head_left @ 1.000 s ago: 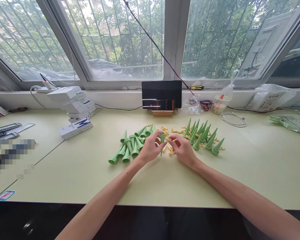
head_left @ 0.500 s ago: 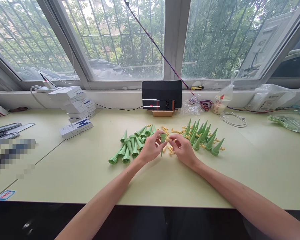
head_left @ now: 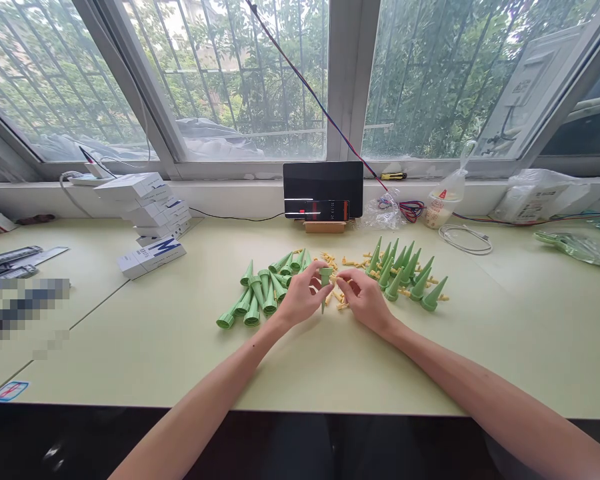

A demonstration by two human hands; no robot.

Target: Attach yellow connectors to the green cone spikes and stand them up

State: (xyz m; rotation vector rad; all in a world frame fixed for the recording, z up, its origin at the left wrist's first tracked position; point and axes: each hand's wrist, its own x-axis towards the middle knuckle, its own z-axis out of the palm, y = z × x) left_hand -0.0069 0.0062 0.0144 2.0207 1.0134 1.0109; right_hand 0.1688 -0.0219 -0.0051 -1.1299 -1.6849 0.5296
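My left hand (head_left: pixel 305 292) grips a green plastic spike (head_left: pixel 325 275) by its wide collar, its tip pointing down. Close on the right, my right hand (head_left: pixel 363 293) pinches a small yellow valve piece (head_left: pixel 335 281) against the side of that collar; whether it sits in the spike I cannot tell. Beside my left hand lies a heap of green spikes (head_left: pixel 257 290), their ringed open ends mostly toward me. On the right, several green spikes (head_left: pixel 405 270) stand point up with yellow pieces sticking out from them. Loose yellow pieces (head_left: pixel 341 301) lie between and behind my hands.
A black screen (head_left: pixel 323 180) and a phone (head_left: pixel 327 211) on a small cardboard stand are at the back. Stacked white boxes (head_left: pixel 153 257) stand left. A bagged cup (head_left: pixel 443 203), a coiled white cable (head_left: pixel 465 240) and plastic bags (head_left: pixel 550 193) lie along the back right.
Almost nothing differs. Both hands keep the green spike and the yellow piece in the same place; the whole view has shifted very slightly.
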